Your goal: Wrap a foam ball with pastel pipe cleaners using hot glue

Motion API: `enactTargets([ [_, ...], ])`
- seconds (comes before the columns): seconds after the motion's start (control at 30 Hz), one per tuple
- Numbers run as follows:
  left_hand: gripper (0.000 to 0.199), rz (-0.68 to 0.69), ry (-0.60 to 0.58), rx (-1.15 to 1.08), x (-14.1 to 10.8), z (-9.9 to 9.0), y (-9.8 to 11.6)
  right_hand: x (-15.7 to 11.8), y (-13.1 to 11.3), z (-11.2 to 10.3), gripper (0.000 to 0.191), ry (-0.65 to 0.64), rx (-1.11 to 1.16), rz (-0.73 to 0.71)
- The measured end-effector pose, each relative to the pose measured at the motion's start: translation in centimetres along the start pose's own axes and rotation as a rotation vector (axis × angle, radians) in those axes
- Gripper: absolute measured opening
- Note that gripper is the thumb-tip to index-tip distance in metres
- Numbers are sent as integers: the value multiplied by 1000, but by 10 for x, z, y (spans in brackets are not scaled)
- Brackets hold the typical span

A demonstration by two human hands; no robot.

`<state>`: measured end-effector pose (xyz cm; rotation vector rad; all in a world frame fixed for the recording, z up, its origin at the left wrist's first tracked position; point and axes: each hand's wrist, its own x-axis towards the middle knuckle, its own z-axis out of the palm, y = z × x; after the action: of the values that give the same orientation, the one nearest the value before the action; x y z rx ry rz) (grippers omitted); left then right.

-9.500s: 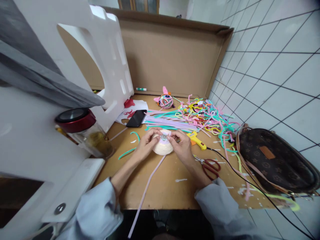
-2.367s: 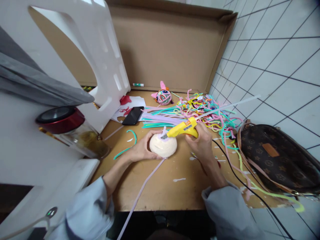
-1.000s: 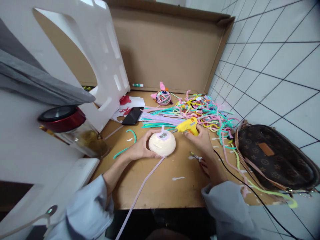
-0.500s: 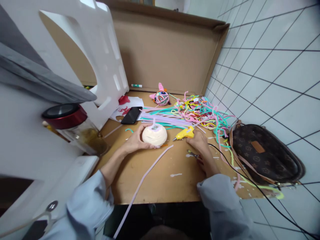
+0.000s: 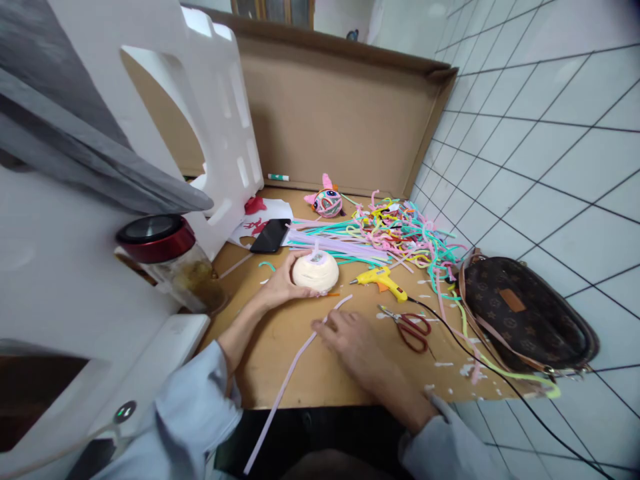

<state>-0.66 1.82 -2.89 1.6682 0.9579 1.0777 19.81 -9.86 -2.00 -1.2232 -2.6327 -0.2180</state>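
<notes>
My left hand is closed around the side of a round cream ball, which has a lilac patch and a short lilac stub on top. A long lilac pipe cleaner lies across the table and hangs over its front edge. My right hand, slightly blurred, has its fingertips closed on this pipe cleaner near its upper end. A yellow hot glue gun rests on the table right of the ball, its nozzle pointing left. Scissors with red handles lie in front of it.
Behind the ball lie lilac pipe cleaners and a tangled multicoloured heap. A pink-eared ball figure sits farther back. A phone and a red-lidded bottle stand left; a brown bag and black cord are right.
My right hand has let go of the glue gun and moved left and nearer to me, onto the lilac pipe cleaner. The left hand still holds the ball.
</notes>
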Motion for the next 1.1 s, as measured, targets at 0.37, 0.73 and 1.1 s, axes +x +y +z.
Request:
enactTargets([
  [0.37, 99, -3, -41, -55, 2, -1, 2, 43, -24, 14, 13, -101, 3, -60],
  [0.73, 94, -11, -114, -2, -4, 2, 12, 78, 41, -39, 23, 515, 724, 446],
  [1.1, 90, 49, -145, 33, -6, 5, 17, 86, 49, -30, 15, 497, 982, 476],
])
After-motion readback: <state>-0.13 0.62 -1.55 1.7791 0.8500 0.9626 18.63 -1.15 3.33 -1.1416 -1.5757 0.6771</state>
